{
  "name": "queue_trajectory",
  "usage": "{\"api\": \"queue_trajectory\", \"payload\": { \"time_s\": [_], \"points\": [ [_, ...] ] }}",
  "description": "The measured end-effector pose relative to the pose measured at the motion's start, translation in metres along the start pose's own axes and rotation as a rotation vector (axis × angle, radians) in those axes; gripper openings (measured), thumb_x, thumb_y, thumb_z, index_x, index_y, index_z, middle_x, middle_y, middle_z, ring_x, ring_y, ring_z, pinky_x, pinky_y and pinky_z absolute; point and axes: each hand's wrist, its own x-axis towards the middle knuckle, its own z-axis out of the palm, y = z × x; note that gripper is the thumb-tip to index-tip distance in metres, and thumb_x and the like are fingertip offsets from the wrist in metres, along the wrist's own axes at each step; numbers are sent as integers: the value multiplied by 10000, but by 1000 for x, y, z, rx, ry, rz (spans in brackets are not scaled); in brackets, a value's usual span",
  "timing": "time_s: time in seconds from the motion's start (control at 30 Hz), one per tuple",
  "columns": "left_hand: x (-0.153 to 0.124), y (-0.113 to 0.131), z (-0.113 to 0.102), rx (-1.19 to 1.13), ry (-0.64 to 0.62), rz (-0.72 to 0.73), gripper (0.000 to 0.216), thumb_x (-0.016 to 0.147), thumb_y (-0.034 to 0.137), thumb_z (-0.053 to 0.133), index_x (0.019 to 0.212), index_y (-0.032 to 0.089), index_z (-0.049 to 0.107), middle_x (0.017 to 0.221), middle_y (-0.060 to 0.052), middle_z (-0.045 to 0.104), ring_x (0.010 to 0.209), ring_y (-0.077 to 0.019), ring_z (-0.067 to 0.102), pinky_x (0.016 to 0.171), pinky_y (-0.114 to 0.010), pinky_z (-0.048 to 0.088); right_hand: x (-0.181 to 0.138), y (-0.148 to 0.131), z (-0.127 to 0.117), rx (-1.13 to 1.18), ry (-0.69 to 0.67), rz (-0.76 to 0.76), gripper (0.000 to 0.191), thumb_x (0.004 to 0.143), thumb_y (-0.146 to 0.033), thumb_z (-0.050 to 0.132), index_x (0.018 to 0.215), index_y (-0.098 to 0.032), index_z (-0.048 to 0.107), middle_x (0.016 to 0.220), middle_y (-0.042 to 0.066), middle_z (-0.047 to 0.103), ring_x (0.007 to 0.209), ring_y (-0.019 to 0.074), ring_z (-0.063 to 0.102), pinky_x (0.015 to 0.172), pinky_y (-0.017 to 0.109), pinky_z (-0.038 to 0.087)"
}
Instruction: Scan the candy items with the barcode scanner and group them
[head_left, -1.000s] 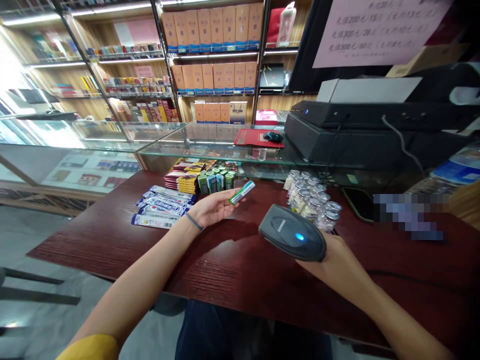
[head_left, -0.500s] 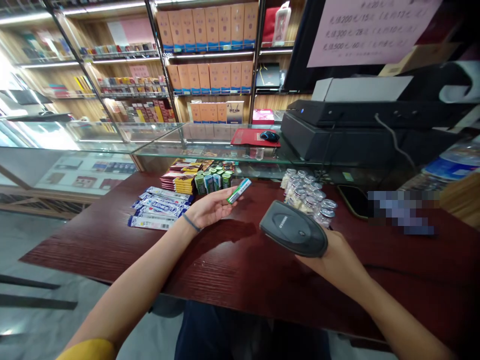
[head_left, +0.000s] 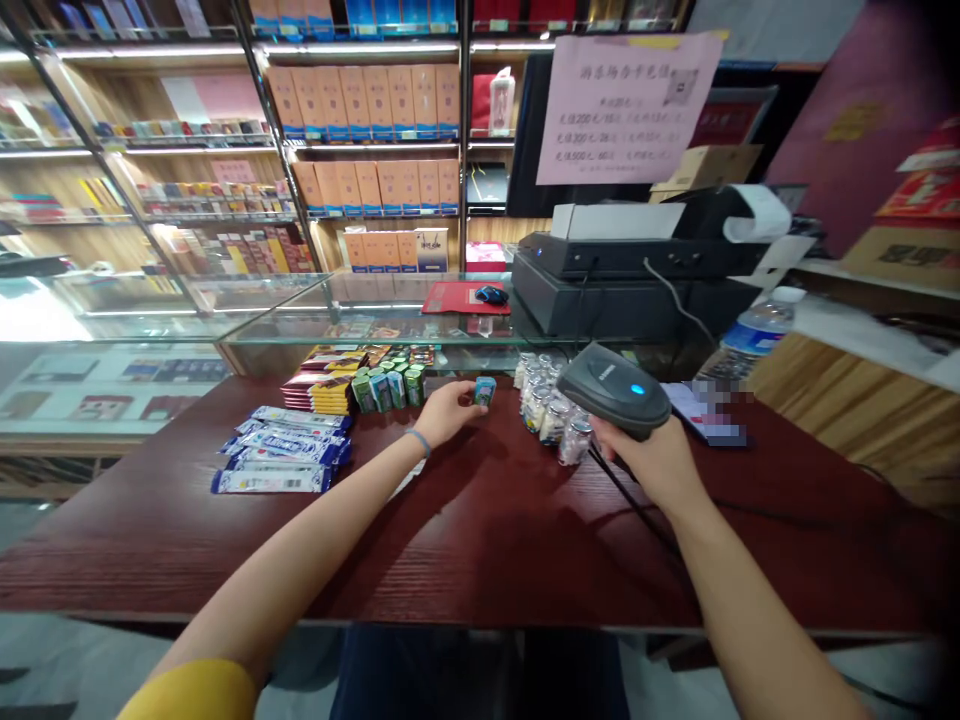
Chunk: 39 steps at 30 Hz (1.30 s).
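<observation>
Between the fingertips of my left hand (head_left: 448, 412) is a small blue-and-green pack (head_left: 484, 391), held upright over the dark red table. Whether its base touches the tabletop I cannot tell. Similar green and blue packs (head_left: 388, 388) stand in a cluster to the left of that hand. My right hand (head_left: 660, 455) is wrapped round the handle of a black barcode scanner (head_left: 611, 385), whose top shows a lit blue light. Below and left of the scanner, several small clear jars with silvery lids (head_left: 553, 418) stand grouped, pale contents inside.
Blue-and-white wrapped bars (head_left: 281, 450) lie at the left, with stacked red and yellow packets (head_left: 319, 385) behind them. A glass counter (head_left: 360, 320) bounds the table's far side. Right of the scanner are a partly blurred flat item (head_left: 705, 412) and a large bottle (head_left: 761, 325).
My left hand has turned the pack from lying tilted across the fingers to upright, lower down. The scanner has moved right and up, and its blue light is now lit. The view has shifted.
</observation>
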Motion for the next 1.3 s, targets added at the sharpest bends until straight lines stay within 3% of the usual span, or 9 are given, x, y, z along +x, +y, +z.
{"api": "queue_trajectory", "payload": {
  "time_s": [0.2,0.5,0.7,0.97,1.17,1.3],
  "points": [
    [53,-18,42,196,56,-38,104,793,218,753,870,172,701,858,-45,726,810,-202,645,771,-290,470,4,-5,-9,101,24,107,277,800,-407,724,645,-215,597,476,-31,556,462,142,498,510,291,436],
    [101,-32,65,214,76,-41,107,794,206,754,843,177,663,833,-44,696,782,-190,623,741,-287,442,4,-8,-10,115,77,98,213,787,-392,737,716,-209,654,477,-26,560,455,146,481,499,294,471],
    [105,-40,68,186,93,-51,220,790,197,757,990,171,668,881,-56,708,816,-201,636,777,-292,451,3,-9,-9,130,95,91,201,787,-386,746,745,-204,674,473,-36,547,458,144,476,536,303,498],
    [105,-45,70,104,61,-65,232,763,135,763,982,150,686,883,-51,725,821,-187,658,810,-293,495,2,-14,-9,139,64,118,209,799,-355,732,687,-209,633,489,-29,560,460,137,489,497,285,467],
    [99,-39,68,30,84,-76,579,737,95,800,1286,112,620,1102,-126,741,985,-221,695,931,-338,529,2,-9,-8,127,75,91,237,780,-368,738,658,-213,606,475,-41,537,460,130,475,524,291,446],
    [88,-26,49,8,121,-77,675,736,128,822,1367,129,582,1236,-149,697,1009,-220,699,939,-354,547,1,-4,-8,96,96,116,234,785,-410,736,713,-203,653,499,-36,571,476,142,493,546,302,437]
  ]
}}
